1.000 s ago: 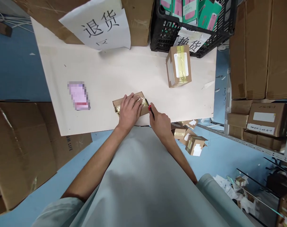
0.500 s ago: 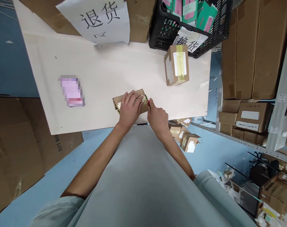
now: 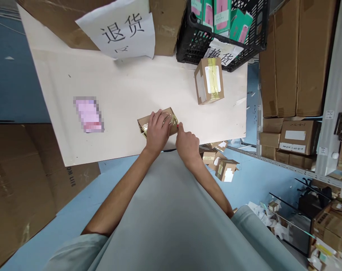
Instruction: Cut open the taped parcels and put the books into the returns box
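Observation:
A small cardboard box (image 3: 143,121) with shiny yellowish tape lies at the table's front edge. My left hand (image 3: 158,130) is on top of it, fingers bent over the taped face, gripping it against the table. At the box's right end my right hand (image 3: 187,145) is closed in a fist around a small red tool (image 3: 178,126). Only a red bit of that tool shows by the thumb and index finger; the rest is hidden in the fist. The tool's tip meets the box's right edge.
A taped carton (image 3: 200,84) stands by a black crate (image 3: 192,45) of green-and-pink boxes. A big carton (image 3: 165,34) bearing a paper sign (image 3: 131,37) is at the back. A pixelated pink item (image 3: 88,114) lies left on the white table (image 3: 117,90). Opened boxes (image 3: 226,169) sit below, right.
The whole view has shifted slightly. My left hand stays on the box, and my right fist stays at its right end, with less of the red tool showing.

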Demonstrator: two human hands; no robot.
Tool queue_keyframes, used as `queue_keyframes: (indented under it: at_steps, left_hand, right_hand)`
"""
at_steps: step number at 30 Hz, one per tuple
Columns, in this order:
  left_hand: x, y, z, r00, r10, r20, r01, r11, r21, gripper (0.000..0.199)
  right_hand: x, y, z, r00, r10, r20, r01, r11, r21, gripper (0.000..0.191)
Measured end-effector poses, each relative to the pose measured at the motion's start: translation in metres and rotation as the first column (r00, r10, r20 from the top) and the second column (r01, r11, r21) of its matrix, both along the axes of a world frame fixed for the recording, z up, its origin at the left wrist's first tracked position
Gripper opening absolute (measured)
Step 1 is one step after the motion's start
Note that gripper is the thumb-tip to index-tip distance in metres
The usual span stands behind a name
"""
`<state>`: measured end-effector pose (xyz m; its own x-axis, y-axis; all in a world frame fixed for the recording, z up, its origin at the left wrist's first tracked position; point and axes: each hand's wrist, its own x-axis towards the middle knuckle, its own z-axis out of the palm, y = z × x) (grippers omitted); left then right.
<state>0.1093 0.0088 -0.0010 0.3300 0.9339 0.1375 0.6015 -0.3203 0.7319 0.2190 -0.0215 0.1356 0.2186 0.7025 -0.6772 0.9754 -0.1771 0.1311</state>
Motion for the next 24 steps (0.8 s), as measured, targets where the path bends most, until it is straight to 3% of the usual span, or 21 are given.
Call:
queue_keyframes:
  at_steps: [8,14,24]
  left_hand:
    - [-0.001,-0.002,0.001,1.0,-0.015,-0.007,0.015,1.0,-0.02,0.031]
    - [-0.001,-0.006,-0.002,1.0,-0.009,-0.008,0.009,1.0,-0.002,0.031]
    - [0.001,-0.01,-0.004,1.0,-0.008,-0.009,0.008,1.0,-0.013,0.034]
  right_hand:
    - [0.002,-0.017,0.005,0.998,-0.058,-0.015,0.058,0.997,0.054,0.07]
    - [-0.001,-0.002,0.0,0.998,-0.059,-0.024,0.061,0.991,0.116,0.067]
    - [-0.005,0.008,-0.008,0.998,-0.059,-0.002,0.059,0.996,0.07,0.059]
